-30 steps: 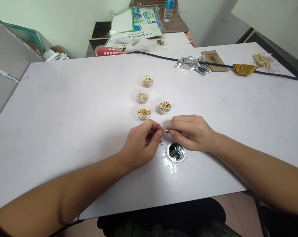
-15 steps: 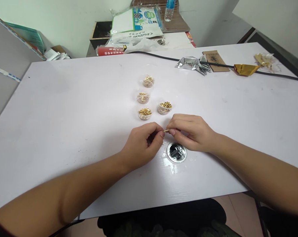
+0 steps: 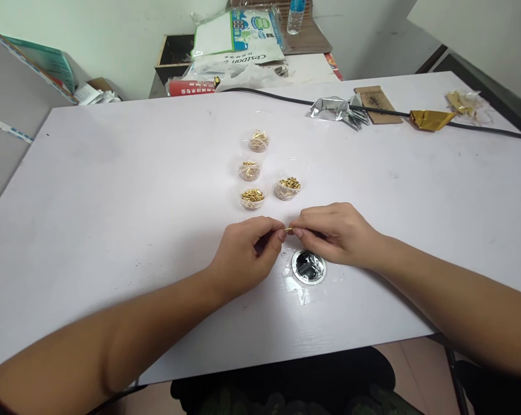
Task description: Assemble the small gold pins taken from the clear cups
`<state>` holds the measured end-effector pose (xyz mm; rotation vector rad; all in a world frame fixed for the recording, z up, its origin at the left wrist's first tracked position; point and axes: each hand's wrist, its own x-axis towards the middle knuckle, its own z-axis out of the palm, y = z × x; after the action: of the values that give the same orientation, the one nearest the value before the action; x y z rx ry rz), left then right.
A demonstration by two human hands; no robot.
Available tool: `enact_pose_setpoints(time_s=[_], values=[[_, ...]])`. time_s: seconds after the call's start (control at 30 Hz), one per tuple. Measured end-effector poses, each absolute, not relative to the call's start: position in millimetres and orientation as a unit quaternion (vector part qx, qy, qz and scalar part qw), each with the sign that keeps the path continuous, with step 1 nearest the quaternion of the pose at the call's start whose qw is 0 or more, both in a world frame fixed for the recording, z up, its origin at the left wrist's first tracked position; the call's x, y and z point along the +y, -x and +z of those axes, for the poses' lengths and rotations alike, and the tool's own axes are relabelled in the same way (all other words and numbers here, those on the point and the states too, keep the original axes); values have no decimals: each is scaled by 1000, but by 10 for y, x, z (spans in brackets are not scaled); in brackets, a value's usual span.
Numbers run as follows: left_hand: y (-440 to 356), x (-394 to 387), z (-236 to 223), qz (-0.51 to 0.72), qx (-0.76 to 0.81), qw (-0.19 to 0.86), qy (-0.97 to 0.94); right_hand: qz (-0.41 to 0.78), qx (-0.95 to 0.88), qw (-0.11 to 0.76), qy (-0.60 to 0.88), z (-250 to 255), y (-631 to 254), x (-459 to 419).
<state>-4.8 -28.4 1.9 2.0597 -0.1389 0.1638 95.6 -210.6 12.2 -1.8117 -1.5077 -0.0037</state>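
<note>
My left hand (image 3: 247, 256) and my right hand (image 3: 332, 233) meet fingertip to fingertip just above the white table (image 3: 113, 190). Both are closed in a pinch on a tiny gold pin (image 3: 288, 230) that shows between them. Right below my right hand a round metal-rimmed hole (image 3: 308, 267) sits in the table, with clear film around it. Beyond the hands stand several small clear cups of gold parts: a near left cup (image 3: 252, 198), a near right cup (image 3: 287, 188) and two farther ones (image 3: 249, 170).
A black cable (image 3: 416, 115) runs across the far side of the table, past a silver foil bag (image 3: 329, 108), a brown card (image 3: 377, 104) and a gold foil piece (image 3: 431, 119). Bags, boxes and a bottle (image 3: 295, 16) clutter the area behind.
My fingertips have drawn closer together, so less of the gold pin shows between them. The hands stay in the same spot.
</note>
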Motion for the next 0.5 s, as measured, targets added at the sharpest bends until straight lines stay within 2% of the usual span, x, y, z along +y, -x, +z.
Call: enact_pose_setpoints(time_s=[0.33,0.5], values=[[48,-288,23,56,-54,537,-840,13,-592,390,705,131,-957,-2093],[44,-296,31,58,-52,505,-859,15,-593,385,707,126,-979,-2105]])
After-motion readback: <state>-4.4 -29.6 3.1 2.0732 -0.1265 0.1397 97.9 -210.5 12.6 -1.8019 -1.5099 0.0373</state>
